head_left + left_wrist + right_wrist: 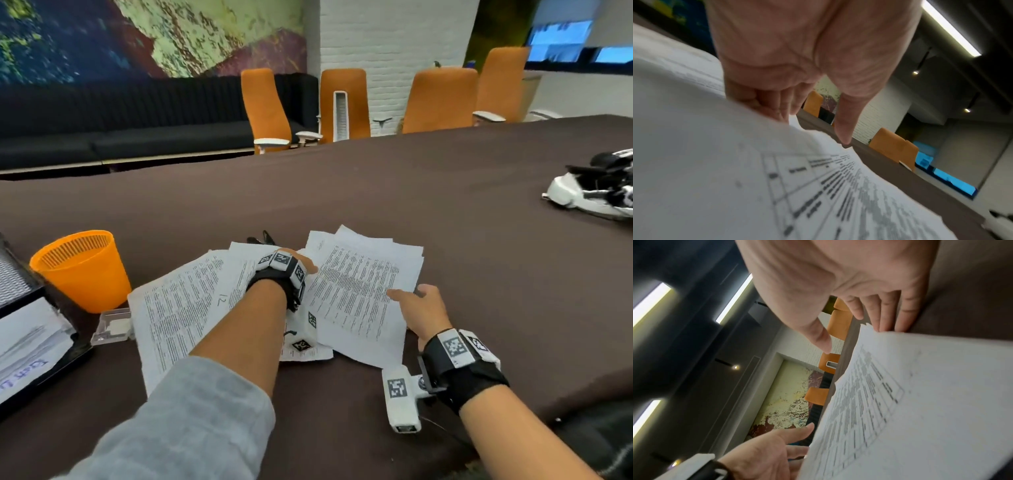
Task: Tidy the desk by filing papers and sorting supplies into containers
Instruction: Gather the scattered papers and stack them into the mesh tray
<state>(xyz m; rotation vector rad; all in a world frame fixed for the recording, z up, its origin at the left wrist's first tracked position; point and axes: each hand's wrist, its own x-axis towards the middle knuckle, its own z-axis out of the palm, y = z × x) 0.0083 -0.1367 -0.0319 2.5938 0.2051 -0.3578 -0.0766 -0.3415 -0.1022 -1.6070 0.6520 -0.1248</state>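
Tucking the left hand's fingers (764,104) beneath the far left edge of the top sheet (359,291), with the thumb tip touching down on the paper above them, so pinching it narrowly. Keeping the right hand's fingers (885,318) nearly straight and close together against the same sheet's right edge, fingertips just touching the paper, thumb spread wide and standing apart from it in the wrist view. Raising that sheet slightly off the counter (376,192) between the left hand (291,270) and the right hand (419,308), well to the right of the orange bin (82,270).

Spreading out under and beside it, a loose fan of printed papers (171,315), reaching back to just right of the orange bin. Lying just in front of the orange bin, touching the papers' left edge, a clear plastic box (111,325). Sitting just left of the orange bin, a black tray (20,308) holding more paper. Resting far right of the orange bin, well apart from the hands, a white and black device (596,192). Standing beyond the orange bin, past the counter's far edge, a row of orange chairs (263,102).
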